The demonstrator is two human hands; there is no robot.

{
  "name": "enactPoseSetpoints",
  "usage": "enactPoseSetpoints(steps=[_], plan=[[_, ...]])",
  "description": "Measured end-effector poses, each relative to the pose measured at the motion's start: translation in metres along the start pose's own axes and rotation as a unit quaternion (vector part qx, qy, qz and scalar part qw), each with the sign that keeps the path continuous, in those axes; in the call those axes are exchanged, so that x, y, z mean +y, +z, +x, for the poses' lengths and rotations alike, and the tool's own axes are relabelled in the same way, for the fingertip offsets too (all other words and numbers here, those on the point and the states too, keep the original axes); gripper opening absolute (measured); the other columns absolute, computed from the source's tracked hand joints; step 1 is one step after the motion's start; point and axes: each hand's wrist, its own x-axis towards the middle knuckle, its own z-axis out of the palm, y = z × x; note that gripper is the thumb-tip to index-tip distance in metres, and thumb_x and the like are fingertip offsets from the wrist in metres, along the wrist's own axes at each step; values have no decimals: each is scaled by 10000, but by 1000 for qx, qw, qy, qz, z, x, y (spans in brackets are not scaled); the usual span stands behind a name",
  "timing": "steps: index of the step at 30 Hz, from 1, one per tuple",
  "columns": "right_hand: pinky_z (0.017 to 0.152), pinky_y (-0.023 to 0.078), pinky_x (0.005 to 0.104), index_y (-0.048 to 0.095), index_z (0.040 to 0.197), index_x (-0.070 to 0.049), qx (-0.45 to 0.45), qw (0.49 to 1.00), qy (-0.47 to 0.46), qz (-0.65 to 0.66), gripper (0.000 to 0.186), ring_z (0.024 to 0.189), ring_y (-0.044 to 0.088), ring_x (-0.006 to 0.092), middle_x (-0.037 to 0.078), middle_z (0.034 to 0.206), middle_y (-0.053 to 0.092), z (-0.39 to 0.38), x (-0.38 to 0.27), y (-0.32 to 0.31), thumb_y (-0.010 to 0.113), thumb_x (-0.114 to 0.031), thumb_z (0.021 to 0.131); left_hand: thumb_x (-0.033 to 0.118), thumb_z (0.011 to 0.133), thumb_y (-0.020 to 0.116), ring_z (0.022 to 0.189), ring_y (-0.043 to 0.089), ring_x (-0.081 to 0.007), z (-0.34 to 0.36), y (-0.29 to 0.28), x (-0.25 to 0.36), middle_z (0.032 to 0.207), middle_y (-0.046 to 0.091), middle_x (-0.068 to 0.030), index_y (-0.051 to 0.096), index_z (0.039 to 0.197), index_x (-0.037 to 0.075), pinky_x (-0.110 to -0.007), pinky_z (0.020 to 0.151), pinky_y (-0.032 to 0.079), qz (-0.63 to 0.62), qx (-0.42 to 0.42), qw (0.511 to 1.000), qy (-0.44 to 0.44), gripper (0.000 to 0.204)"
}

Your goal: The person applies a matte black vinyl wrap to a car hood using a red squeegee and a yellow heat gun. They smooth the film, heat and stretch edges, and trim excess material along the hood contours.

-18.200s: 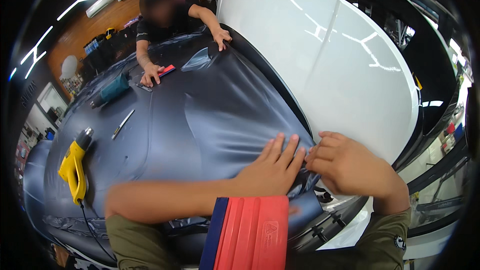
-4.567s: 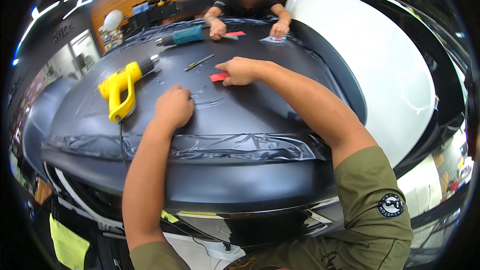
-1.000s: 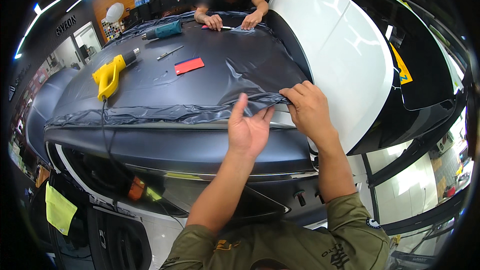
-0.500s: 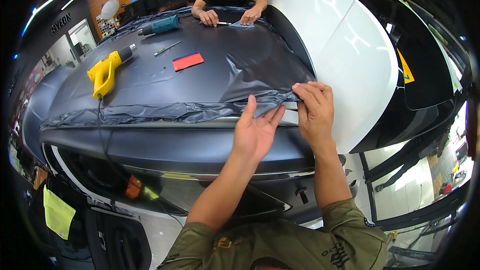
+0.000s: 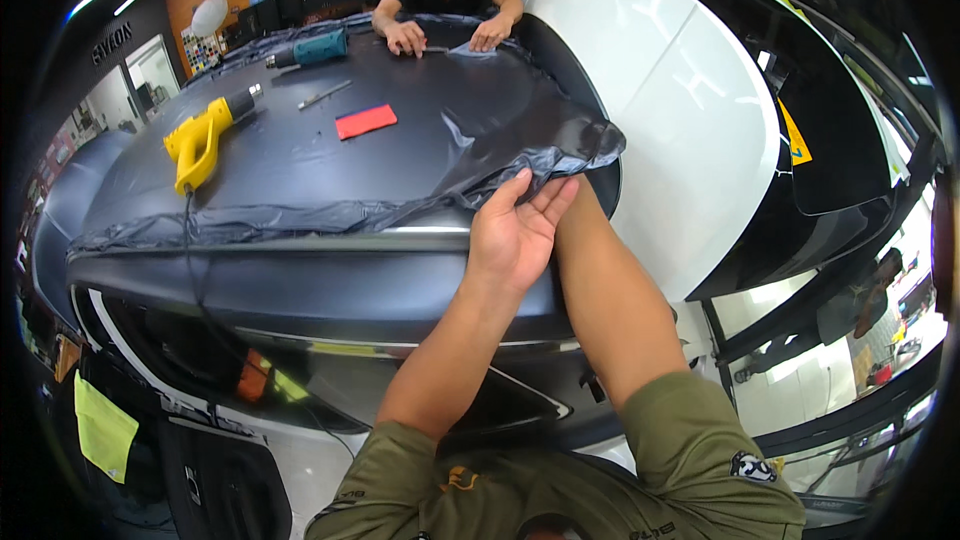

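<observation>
Dark satin vinyl wrap film (image 5: pixel 500 140) lies over the car roof (image 5: pixel 270 140), its loose edge bunched along the side. At the rear corner the film is lifted and crumpled. My left hand (image 5: pixel 515 235) is palm up at the film's near edge, fingers outstretched and thumb apart, touching the folds. My right arm reaches beneath the raised corner; of my right hand (image 5: pixel 572 192) only the wrist end shows, and the film hides its fingers. The film's tip sticks out past it toward the white panel.
On the roof lie a yellow heat gun (image 5: pixel 205 140) with a cord, a teal heat gun (image 5: pixel 310 50), a red squeegee (image 5: pixel 366 122) and a slim metal tool (image 5: pixel 325 95). Opposite, a co-worker (image 5: pixel 450 0) handles the film. A white rear panel (image 5: pixel 670 110) stands at right.
My right hand has gone from pinching the film's edge to under the film, lifting the corner up and away. My left hand stays palm up by the edge. The view has shifted slightly.
</observation>
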Motion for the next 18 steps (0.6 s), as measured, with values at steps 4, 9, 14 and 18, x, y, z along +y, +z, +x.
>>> enactPoseSetpoints(steps=[4,9,14,18], plan=[[1172,331,479,351,1426,91,18,1000,-11,-11,530,1423,375,354,276,1509,353,3,8,-11,404,-281,1052,120,1011,493,1134,637,-338,-10,-14,-3,1167,658,-192,547,1187,-44,-482,1094,469,39,5,998,-49,247],[1172,331,478,351,1427,90,23,999,-20,-24,525,1425,373,354,275,1509,355,6,11,-11,406,-271,1049,129,1009,497,1142,626,-351,-15,-12,-6,1192,638,-209,531,1209,-58,-498,1085,472,62,24,997,-42,276],[1173,330,477,352,1428,89,24,999,-21,-20,520,1426,371,353,274,1508,357,8,12,-10,408,-260,1047,139,1007,510,1148,620,-358,-16,-14,-5,1179,638,-218,539,1198,-55,-494,1080,475,75,21,996,-52,273],[1173,329,476,353,1428,88,24,999,-18,-25,516,1427,369,353,273,1508,358,10,14,-12,410,-252,1044,146,1007,525,1125,629,-357,-18,-19,-5,1158,641,-218,546,1171,-49,-484,1077,479,93,39,994,-50,255]])
